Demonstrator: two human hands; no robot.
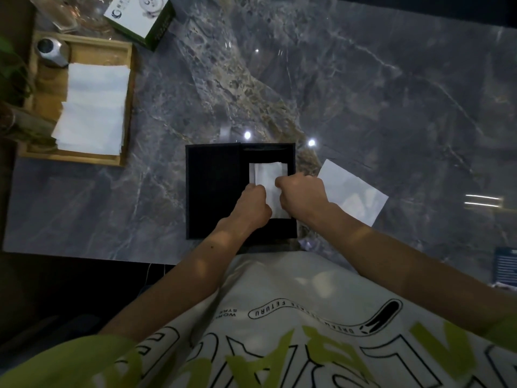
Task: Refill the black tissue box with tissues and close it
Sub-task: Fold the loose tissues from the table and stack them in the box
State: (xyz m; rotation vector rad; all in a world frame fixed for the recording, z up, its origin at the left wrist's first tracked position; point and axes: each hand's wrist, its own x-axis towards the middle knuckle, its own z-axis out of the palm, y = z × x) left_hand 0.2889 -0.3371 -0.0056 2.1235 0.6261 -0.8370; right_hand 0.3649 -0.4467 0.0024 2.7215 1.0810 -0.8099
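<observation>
Black and lying open, the black tissue box is sitting on the marble desk right in front of you, near the front edge. What looks like its lid is lying flat to the left of the cavity. You are working a folded wad of tissues down into that cavity, so the refill step is in hand and the closing is not yet begun.

Your left hand is gripping the wad's left edge with its fingers curled tight. Your right hand is doing the same on the right edge, knuckles up. The fingertips themselves are hidden under the hands, so I cannot tell how deep they are reaching. The far end of the wad is already lying inside the box, while the near end seems to be standing a little proud between your hands.

Next, I judge, you are needing to press the near end down until the wad is sitting flat below the rim, then let go and swing the lid over from the left.

A loose white sheet is lying on the desk just right of the box. More tissues, a spare stack, are waiting in the wooden tray, well apart to the far left.
</observation>
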